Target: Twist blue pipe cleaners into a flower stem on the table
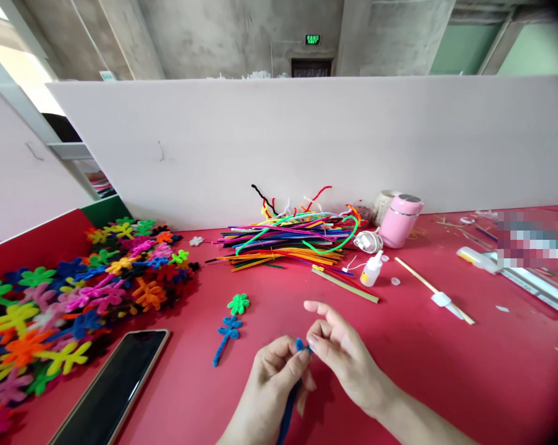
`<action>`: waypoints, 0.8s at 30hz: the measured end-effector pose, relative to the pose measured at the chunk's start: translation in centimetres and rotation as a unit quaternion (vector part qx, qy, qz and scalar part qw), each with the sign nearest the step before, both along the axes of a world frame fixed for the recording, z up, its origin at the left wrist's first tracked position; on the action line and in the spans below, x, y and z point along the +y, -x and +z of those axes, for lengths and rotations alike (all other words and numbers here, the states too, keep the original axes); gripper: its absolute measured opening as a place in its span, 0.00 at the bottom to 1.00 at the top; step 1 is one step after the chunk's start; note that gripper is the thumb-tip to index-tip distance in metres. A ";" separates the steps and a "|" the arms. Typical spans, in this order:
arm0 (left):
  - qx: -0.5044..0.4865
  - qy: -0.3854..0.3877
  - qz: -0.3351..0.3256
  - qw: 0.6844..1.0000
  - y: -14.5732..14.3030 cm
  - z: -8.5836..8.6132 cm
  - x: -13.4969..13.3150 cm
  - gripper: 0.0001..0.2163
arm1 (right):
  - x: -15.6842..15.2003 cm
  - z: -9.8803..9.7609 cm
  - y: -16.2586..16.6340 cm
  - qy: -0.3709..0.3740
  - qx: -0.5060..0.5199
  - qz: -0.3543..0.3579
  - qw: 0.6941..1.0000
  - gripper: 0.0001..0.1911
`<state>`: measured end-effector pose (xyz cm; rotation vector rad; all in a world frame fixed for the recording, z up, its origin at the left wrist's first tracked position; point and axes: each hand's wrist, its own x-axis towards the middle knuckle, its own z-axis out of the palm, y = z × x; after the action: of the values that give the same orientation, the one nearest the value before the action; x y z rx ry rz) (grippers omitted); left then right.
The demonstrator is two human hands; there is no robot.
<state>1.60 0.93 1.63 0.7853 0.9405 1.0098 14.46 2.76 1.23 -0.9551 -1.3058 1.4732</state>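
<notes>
A blue pipe cleaner (288, 413) is pinched in my left hand (279, 377), its long tail hanging down below the fingers. The top end bends into a small loop that shows between both hands. My right hand (343, 355) grips that looped end between thumb and a curled finger, with the index finger stretched out. Just left of my hands, a blue pipe-cleaner stem with petals (227, 334) lies flat, and a green pipe-cleaner flower (238, 303) touches or nearly touches its top.
Many colourful pipe-cleaner flowers (65, 309) heap up on the left beside a phone (114, 392). Behind lies a bundle of pipe cleaners (283, 241). Right of it stand a pink cup (401, 222) and a small glue bottle (372, 269); a stick (418, 277) lies farther right.
</notes>
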 end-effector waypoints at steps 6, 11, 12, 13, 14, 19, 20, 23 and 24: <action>-0.132 0.060 0.113 0.983 0.4 0.1 0.6 0.02 | 0.0 -0.4 -0.2 -0.035 -0.053 -0.050 0.997 0.20; -0.155 0.052 0.108 0.981 0.6 0.1 0.7 0.01 | -0.9 -0.6 0.5 -0.041 -0.034 0.001 0.999 0.24; -0.157 0.049 0.101 0.981 0.6 0.1 0.7 0.02 | -1.0 -0.6 0.6 -0.035 -0.025 0.015 0.999 0.25; -0.157 0.047 0.099 0.982 0.5 0.1 0.7 0.02 | -1.2 -0.5 0.8 -0.028 -0.016 0.025 0.999 0.27; -0.155 0.045 0.100 0.982 0.5 0.1 0.6 0.03 | -1.4 -0.5 1.0 -0.020 -0.009 0.033 0.999 0.28; -0.135 0.041 0.088 0.986 0.5 0.1 0.4 0.05 | -1.7 -0.7 1.5 -0.007 -0.007 0.035 0.999 0.30; -0.133 0.041 0.086 0.986 0.5 0.0 0.4 0.05 | -1.7 -0.7 1.5 -0.006 -0.007 0.033 0.999 0.29; -0.132 0.035 0.092 0.986 0.7 -0.2 0.5 0.04 | -1.6 -0.8 1.3 0.002 0.006 0.039 0.999 0.29; -0.131 0.032 0.093 0.986 0.7 -0.3 0.5 0.05 | -1.5 -0.8 1.2 0.005 0.011 0.041 0.999 0.28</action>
<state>0.86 1.44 1.36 0.5022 0.8233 1.2081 13.29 1.25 0.42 -0.8990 -1.3372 1.5484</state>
